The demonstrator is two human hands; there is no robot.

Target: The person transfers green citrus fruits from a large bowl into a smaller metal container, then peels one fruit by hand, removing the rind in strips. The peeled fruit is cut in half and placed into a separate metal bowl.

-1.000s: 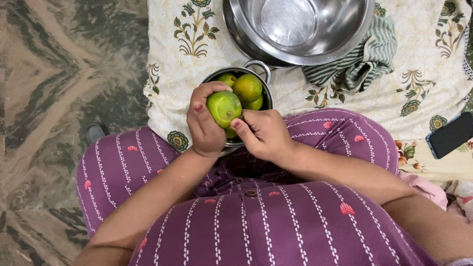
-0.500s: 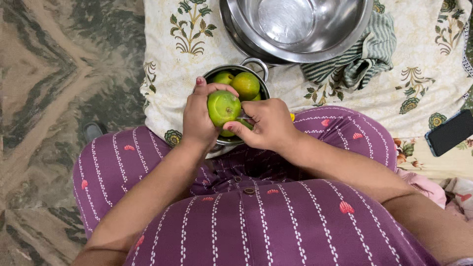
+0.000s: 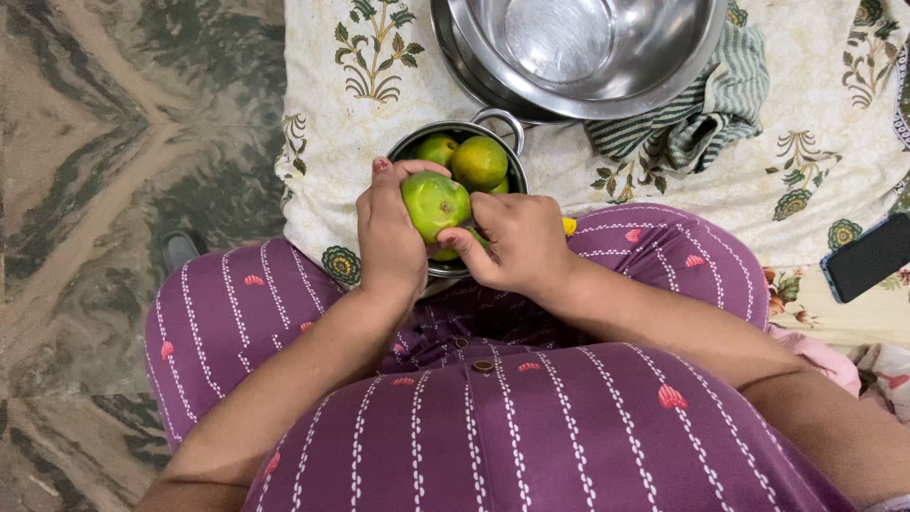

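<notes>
Left hand (image 3: 391,237) is wrapped around a green citrus fruit (image 3: 434,203), held just above the small steel pot (image 3: 495,121) of more fruit – right hand (image 3: 517,242) is pinched at its lower side, maybe with a small knife, hard to tell. Peel looks basically intact, so the peeling's barely begun. Big steel bowl (image 3: 664,57) behind sits empty – whole potful left

Green fruit (image 3: 435,203), purple striped clothes (image 3: 531,427)
</notes>
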